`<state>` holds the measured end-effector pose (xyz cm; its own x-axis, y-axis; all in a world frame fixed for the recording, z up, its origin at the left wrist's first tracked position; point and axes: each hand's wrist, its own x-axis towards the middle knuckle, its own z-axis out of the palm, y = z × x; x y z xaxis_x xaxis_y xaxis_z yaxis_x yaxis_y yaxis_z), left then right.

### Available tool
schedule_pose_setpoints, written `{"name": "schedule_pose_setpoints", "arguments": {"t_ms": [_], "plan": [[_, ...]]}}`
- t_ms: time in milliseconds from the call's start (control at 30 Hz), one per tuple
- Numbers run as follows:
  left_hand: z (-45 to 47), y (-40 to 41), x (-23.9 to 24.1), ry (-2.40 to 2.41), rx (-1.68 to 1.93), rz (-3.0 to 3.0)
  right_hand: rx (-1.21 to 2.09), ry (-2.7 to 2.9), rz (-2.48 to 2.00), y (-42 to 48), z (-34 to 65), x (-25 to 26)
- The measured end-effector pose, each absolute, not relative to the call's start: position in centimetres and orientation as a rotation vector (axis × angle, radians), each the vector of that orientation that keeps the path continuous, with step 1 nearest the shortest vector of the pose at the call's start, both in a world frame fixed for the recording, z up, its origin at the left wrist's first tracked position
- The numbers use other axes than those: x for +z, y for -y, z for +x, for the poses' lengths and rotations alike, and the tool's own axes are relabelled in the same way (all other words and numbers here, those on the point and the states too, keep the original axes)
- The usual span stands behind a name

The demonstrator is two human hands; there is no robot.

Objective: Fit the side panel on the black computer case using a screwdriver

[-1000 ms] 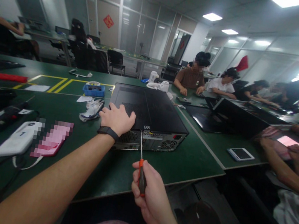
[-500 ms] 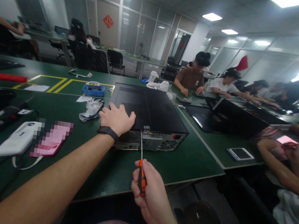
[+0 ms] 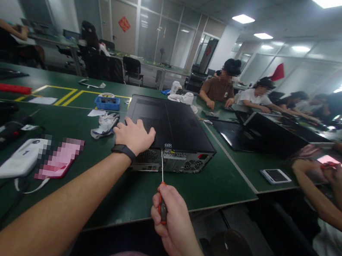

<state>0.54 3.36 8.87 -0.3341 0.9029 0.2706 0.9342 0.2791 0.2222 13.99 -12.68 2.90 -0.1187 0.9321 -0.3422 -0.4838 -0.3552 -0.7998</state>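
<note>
**Black PC case on a green bench, screwdriver at its back edge**

Going left to right: the bench top [image 3: 226, 189] is smooth, dark green and faintly shiny. Over on the left there's a long, thin red strip [image 3: 3, 87], then a white rounded slab [image 3: 23, 159] marked "1", with a flat pink phone-shaped thing [image 3: 62, 160] lying just beside it. Next come a crumpled greyish-white fabric bundle [image 3: 105, 125] and, behind it, a small blue plastic tray [image 3: 107, 103] with bits inside.

The computer case [image 3: 171, 123] sits mid-bench: a wide, flat box with a black top panel that has a straight seam and a patch of fine perforations. Its bare-metal back faces the wearer, with mesh on the left and a round fan grille [image 3: 192, 165] on the right. Further right, a pale phone [image 3: 275, 176] lies flat near the bench edge, with another dark, boxy case [image 3: 275, 132] behind it.

Now the hands, well apart. The left hand [image 3: 134, 136], dark band [image 3: 124, 150] on the wrist, is palm down with fingers spread on the case's near left corner. The right hand [image 3: 172, 209] is wrapped around the orange-and-grey handle of a screwdriver [image 3: 163, 210]. Its slim metal shaft angles up to the case's back edge; can't tell if the tip is seated in anything.
</note>
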Motion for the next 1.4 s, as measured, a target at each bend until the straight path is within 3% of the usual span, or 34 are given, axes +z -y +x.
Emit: {"name": "schedule_pose_setpoints", "arguments": {"t_ms": [1400], "plan": [[0.53,-3.32,8.76,2.413,-0.54,-1.751,1.693,0.621,-1.035,12.84,14.08,2.98]]}}
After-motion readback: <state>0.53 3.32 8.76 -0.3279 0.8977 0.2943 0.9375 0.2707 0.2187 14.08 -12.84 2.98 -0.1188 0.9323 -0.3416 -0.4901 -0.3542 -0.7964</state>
